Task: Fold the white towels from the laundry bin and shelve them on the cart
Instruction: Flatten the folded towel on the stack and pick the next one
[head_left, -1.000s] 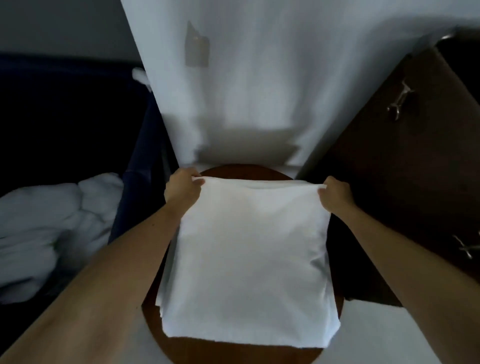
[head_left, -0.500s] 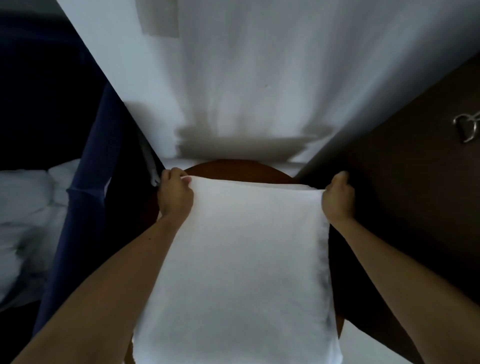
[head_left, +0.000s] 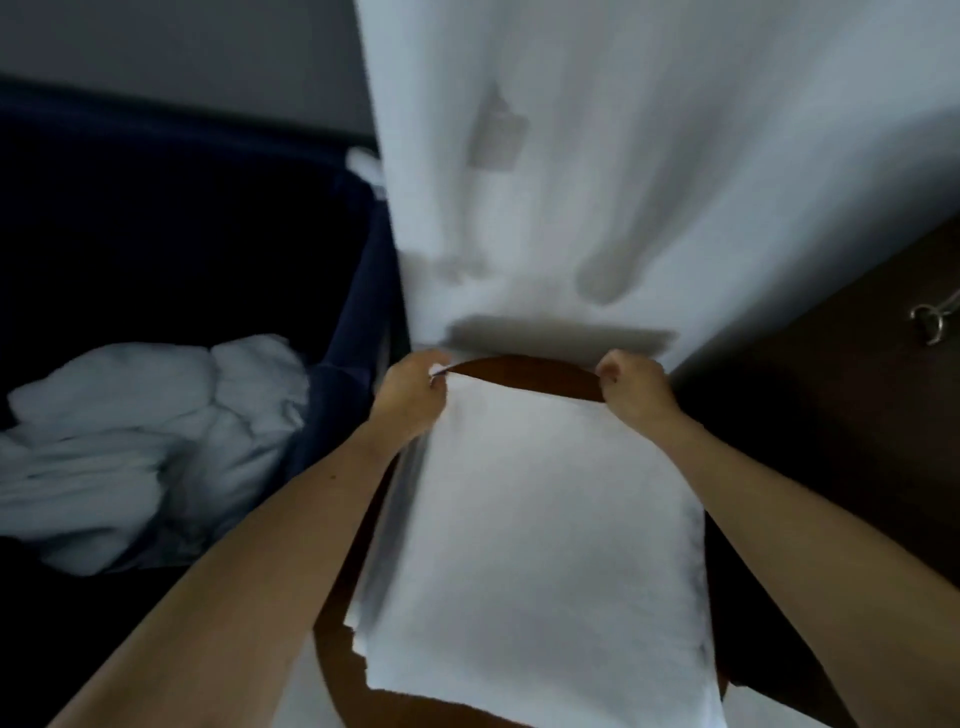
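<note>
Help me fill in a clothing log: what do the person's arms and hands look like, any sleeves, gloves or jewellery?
The left hand and right hand are bare, with no gloves. The left forearm and right forearm are uncovered to the frame's edge; no sleeve shows. No ring, watch or bracelet is visible, though the picture is blurred.

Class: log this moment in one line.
step: folding | left hand: pinches towel corner | right hand: pinches other corner | towel: on table

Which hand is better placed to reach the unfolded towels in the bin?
Probably the left hand: the bin with the crumpled towels lies on its side. The right hand would have to cross the folded towel.
</note>
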